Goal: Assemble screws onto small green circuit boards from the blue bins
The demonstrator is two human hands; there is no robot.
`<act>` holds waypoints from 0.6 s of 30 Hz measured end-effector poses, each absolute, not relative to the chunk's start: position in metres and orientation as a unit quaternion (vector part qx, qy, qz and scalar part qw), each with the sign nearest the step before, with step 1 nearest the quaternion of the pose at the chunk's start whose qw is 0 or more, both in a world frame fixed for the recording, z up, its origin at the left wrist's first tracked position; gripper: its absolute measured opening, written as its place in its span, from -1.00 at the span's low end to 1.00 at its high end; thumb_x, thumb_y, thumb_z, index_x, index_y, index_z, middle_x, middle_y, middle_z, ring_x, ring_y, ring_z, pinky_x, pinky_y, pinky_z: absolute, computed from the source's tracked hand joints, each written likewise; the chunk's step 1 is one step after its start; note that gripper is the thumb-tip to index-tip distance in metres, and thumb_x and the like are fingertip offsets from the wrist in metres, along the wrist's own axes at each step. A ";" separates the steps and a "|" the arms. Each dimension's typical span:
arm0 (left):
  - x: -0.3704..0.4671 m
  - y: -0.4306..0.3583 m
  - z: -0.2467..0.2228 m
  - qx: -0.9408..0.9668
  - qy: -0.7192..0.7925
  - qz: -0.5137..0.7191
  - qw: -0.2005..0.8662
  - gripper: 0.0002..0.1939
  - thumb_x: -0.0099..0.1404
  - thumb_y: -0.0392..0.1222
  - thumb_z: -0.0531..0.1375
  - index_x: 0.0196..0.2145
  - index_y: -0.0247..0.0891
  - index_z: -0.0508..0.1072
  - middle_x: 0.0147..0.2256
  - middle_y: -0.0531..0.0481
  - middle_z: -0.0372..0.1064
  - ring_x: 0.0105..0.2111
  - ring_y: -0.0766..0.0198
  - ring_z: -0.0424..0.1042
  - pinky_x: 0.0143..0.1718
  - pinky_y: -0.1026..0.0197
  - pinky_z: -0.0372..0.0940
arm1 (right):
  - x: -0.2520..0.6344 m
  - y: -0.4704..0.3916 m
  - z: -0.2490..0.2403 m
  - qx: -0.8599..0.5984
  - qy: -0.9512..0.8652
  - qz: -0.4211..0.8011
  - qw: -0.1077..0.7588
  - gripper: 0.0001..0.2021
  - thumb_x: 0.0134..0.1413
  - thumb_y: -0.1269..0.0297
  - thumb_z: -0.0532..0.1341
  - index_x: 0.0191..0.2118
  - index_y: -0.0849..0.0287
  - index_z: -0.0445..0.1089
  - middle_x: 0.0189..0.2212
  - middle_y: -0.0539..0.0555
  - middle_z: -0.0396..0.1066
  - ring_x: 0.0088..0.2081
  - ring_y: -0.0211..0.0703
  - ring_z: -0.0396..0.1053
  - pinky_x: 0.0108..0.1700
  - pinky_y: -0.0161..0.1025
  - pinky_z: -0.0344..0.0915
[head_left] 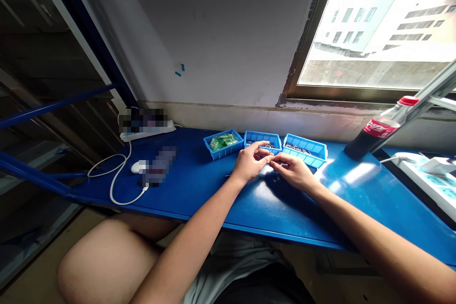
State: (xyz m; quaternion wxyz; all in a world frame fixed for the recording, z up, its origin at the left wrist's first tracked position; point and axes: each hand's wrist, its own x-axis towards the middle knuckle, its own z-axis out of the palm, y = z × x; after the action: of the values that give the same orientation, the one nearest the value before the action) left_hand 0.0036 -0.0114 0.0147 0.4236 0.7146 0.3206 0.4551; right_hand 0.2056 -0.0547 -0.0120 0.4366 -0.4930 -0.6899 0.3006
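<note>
My left hand (pixel 250 161) and my right hand (pixel 290 168) meet fingertip to fingertip above the blue table, each closed in a pinch. Whatever lies between the fingertips is too small to make out. Just behind them stands a blue bin (pixel 262 133) holding small dark and silvery pieces, partly covered by my left hand. To its right, another blue bin (pixel 323 153) contains small metallic pieces that look thin. A third blue bin (pixel 228 153), on the left, holds green pieces (pixel 224 140) in what looks like clear plastic.
A cola bottle (pixel 372 129) stands at the back right, near a white power strip (pixel 440 183). On the left lie a blurred phone-like object (pixel 160 166), a white rounded item (pixel 136 167) and a looping white cable (pixel 113 185). The blue table's (pixel 199 185) back edge meets the wall.
</note>
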 end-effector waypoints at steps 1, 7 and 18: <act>0.004 -0.011 0.014 0.717 0.319 0.456 0.419 -0.55 0.31 -0.29 0.40 0.15 -0.23 0.57 -0.09 -0.12 0.67 -0.15 0.16 0.67 -0.12 0.16 0.56 | 0.205 -0.055 -0.011 -0.493 -0.687 0.305 0.438 -0.63 0.32 -0.16 0.31 -0.14 0.04 0.63 -0.19 0.12 0.61 -0.18 0.04 0.54 -0.12 -0.06 0.53; 0.005 -0.006 0.007 0.741 0.309 0.460 0.381 -0.89 0.32 -0.22 0.41 -0.19 -0.24 0.69 0.02 -0.18 0.59 0.01 0.10 0.61 -0.17 0.21 0.55 | 0.202 -0.058 -0.003 -0.510 -0.641 0.358 0.448 -0.55 0.23 -0.24 0.35 -0.14 0.09 0.58 -0.32 0.08 0.59 -0.34 -0.06 0.51 -0.27 -0.13 0.50; 0.003 -0.002 0.005 0.703 0.334 0.480 0.404 -0.83 0.25 -0.21 0.48 -0.35 -0.32 0.60 -0.03 -0.20 0.57 -0.05 0.13 0.60 -0.16 0.20 0.53 | 0.198 -0.059 -0.002 -0.502 -0.638 0.380 0.443 -0.56 0.19 -0.21 0.39 -0.07 0.06 0.63 -0.16 0.14 0.65 -0.20 0.02 0.57 -0.32 -0.18 0.50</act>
State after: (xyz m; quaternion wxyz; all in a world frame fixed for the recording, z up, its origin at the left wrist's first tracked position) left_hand 0.0031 -0.0020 0.0046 0.4038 0.7035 0.3340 0.4801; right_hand 0.1984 -0.0592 -0.0017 0.4434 -0.5023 -0.6375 0.3803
